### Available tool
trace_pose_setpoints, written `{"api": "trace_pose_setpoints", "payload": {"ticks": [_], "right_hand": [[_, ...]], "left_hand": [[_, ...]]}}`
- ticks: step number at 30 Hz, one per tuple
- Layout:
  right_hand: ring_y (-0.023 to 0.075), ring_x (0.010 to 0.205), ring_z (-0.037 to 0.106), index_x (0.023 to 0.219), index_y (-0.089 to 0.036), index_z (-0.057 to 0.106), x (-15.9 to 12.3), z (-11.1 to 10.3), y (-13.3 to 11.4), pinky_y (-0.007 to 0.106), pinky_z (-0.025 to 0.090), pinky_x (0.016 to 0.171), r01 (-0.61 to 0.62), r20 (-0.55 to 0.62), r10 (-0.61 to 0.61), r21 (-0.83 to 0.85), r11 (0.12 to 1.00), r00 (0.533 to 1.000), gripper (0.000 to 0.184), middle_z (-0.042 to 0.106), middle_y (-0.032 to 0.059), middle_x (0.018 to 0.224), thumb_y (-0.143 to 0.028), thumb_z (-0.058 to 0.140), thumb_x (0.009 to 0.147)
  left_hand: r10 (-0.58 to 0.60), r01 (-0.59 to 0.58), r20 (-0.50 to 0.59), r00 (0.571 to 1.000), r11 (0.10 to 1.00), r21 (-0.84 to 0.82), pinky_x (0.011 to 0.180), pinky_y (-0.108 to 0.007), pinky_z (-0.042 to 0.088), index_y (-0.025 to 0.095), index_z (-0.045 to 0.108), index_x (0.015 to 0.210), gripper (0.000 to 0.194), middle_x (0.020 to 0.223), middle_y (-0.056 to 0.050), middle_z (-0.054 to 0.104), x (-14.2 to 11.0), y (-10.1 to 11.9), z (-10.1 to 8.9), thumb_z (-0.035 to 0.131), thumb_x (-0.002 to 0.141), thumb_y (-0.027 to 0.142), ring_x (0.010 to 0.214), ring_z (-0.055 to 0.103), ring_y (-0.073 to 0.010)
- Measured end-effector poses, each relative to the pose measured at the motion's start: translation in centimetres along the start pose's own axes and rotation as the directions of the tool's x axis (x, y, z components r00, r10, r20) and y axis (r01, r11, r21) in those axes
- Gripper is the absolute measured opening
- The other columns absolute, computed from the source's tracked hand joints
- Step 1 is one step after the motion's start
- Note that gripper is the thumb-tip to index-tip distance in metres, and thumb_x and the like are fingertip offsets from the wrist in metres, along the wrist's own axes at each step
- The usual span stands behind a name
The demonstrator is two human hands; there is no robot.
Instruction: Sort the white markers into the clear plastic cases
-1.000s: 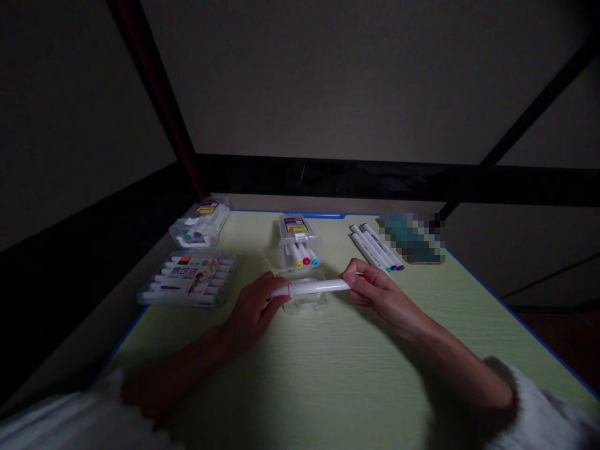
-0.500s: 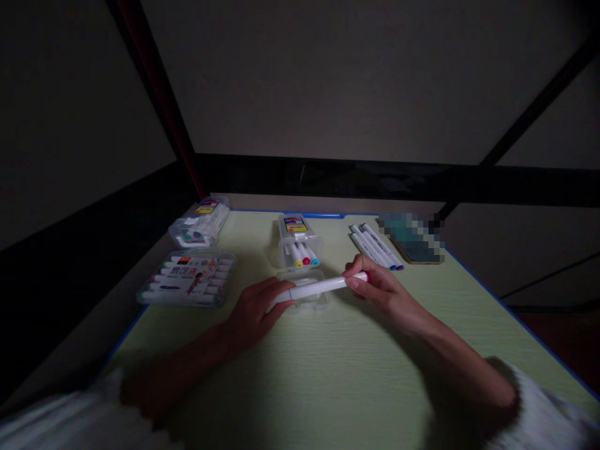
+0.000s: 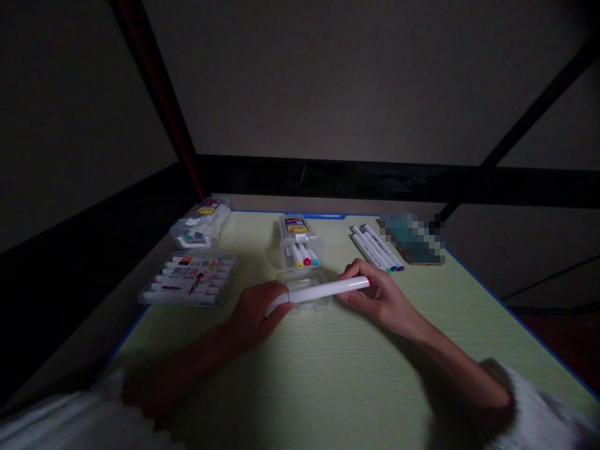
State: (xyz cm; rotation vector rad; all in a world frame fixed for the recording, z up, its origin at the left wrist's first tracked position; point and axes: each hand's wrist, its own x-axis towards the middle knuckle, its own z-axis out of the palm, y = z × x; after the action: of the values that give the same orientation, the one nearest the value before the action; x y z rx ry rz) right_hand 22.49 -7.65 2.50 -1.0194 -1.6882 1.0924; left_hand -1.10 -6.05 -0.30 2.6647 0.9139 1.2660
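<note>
A white marker (image 3: 323, 290) with a pink end is held level above the pale green table (image 3: 328, 375). My left hand (image 3: 255, 312) pinches its left end, fingers closed. My right hand (image 3: 379, 297) grips its right end, fingers wrapped round it. Just behind the marker lies a clear plastic lid (image 3: 307, 294). Beyond that stands an open clear marker case (image 3: 299, 240) with three markers showing yellow, red and blue ends.
A flat clear case of several markers (image 3: 190, 279) lies at the left, a second clear case (image 3: 201, 223) behind it. Three loose white markers (image 3: 377, 247) and a blurred-out object (image 3: 412, 237) lie at the back right. A dark rail runs behind the table.
The marker has shifted slightly to the right and towards me, and tilted a little and levelled again. Both hands keep hold of its ends.
</note>
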Motion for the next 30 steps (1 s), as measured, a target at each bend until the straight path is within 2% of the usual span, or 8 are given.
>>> {"api": "trace_pose_setpoints", "payload": {"ticks": [6, 11, 15, 18, 20, 25, 28, 30], "right_hand": [[0.0092, 0.055, 0.037, 0.083, -0.019, 0.053, 0.0, 0.2, -0.7, 0.023, 0.031, 0.048, -0.010, 0.000, 0.010, 0.016, 1.000, 1.000, 0.019, 0.043, -0.0040, 0.064, -0.031, 0.064, 0.074], [0.0081, 0.049, 0.036, 0.087, -0.020, 0.053, 0.0, 0.2, -0.5, 0.021, 0.026, 0.043, -0.021, -0.071, 0.032, 0.147, 0.989, 0.997, 0.025, 0.042, -0.0062, 0.057, -0.039, 0.063, 0.075], [0.0071, 0.043, 0.030, 0.074, -0.019, 0.053, 0.3, 0.0, -0.1, 0.022, 0.020, 0.041, -0.006, -0.197, 0.056, 0.248, 0.969, 0.979, 0.027, 0.037, -0.0072, 0.049, -0.046, 0.060, 0.077], [0.0073, 0.041, 0.022, 0.061, -0.020, 0.046, 0.7, -0.4, 0.2, 0.023, 0.019, 0.041, 0.002, -0.309, 0.102, 0.319, 0.948, 0.945, 0.034, 0.029, -0.0081, 0.044, -0.047, 0.057, 0.078], [0.0076, 0.040, 0.021, 0.055, -0.021, 0.040, 0.9, -0.7, 0.4, 0.023, 0.020, 0.040, -0.010, -0.331, 0.134, 0.351, 0.936, 0.934, 0.039, 0.026, -0.0079, 0.042, -0.048, 0.057, 0.078], [0.0072, 0.041, 0.027, 0.051, -0.020, 0.040, 0.9, -0.6, 0.3, 0.023, 0.022, 0.040, -0.045, -0.291, 0.173, 0.398, 0.916, 0.941, 0.043, 0.033, -0.0059, 0.043, -0.050, 0.058, 0.076], [0.0073, 0.042, 0.035, 0.071, -0.020, 0.051, 0.7, -0.2, -0.2, 0.022, 0.023, 0.040, -0.106, -0.175, 0.191, 0.408, 0.907, 0.966, 0.030, 0.046, -0.0055, 0.048, -0.048, 0.063, 0.072], [0.0073, 0.042, 0.038, 0.086, -0.020, 0.054, 0.5, 0.1, -0.4, 0.021, 0.024, 0.040, -0.153, -0.084, 0.200, 0.390, 0.908, 0.976, 0.032, 0.050, -0.0060, 0.050, -0.045, 0.066, 0.070]], "left_hand": [[-0.044, 0.046, 0.061, 0.997, 0.998, -0.035, 0.047, -0.020, 0.037, 0.015, 0.057, 0.069, 0.037, 0.052, 0.002, 0.053, 0.3, 0.2, -0.2, 0.034, 0.091, 0.034, 0.045, 0.048, -0.0094], [-0.116, 0.120, 0.053, 0.992, 0.990, -0.080, 0.041, -0.022, 0.026, 0.018, 0.039, 0.050, 0.050, 0.043, 0.005, 0.036, 0.4, 0.4, -0.3, 0.021, 0.094, 0.033, 0.038, 0.032, -0.0071], [-0.197, 0.198, 0.023, 0.980, 0.977, -0.084, 0.041, -0.022, 0.023, 0.018, 0.035, 0.048, 0.051, 0.043, 0.005, 0.032, 0.4, 0.5, -0.2, 0.021, 0.094, 0.036, 0.039, 0.030, -0.0068], [-0.222, 0.222, 0.003, 0.975, 0.971, -0.085, 0.040, -0.023, 0.021, 0.018, 0.034, 0.047, 0.052, 0.042, 0.006, 0.029, 0.5, 0.5, -0.1, 0.022, 0.094, 0.038, 0.038, 0.029, -0.0065], [-0.234, 0.233, -0.003, 0.972, 0.968, -0.092, 0.040, -0.023, 0.021, 0.018, 0.034, 0.047, 0.053, 0.042, 0.006, 0.029, 0.5, 0.5, -0.1, 0.022, 0.094, 0.038, 0.038, 0.029, -0.0064], [-0.258, 0.257, 0.003, 0.966, 0.963, -0.086, 0.041, -0.023, 0.022, 0.018, 0.035, 0.046, 0.052, 0.042, 0.005, 0.031, 0.5, 0.4, 0.0, 0.024, 0.094, 0.037, 0.038, 0.031, -0.0069], [-0.278, 0.279, 0.025, 0.960, 0.958, -0.061, 0.042, -0.023, 0.024, 0.018, 0.036, 0.046, 0.053, 0.041, 0.005, 0.033, 0.5, 0.4, -0.1, 0.023, 0.094, 0.037, 0.038, 0.033, -0.0072], [-0.274, 0.275, 0.026, 0.961, 0.960, -0.051, 0.042, -0.022, 0.024, 0.018, 0.037, 0.046, 0.052, 0.041, 0.005, 0.034, 0.5, 0.4, 0.0, 0.023, 0.094, 0.035, 0.038, 0.034, -0.0072]]}}
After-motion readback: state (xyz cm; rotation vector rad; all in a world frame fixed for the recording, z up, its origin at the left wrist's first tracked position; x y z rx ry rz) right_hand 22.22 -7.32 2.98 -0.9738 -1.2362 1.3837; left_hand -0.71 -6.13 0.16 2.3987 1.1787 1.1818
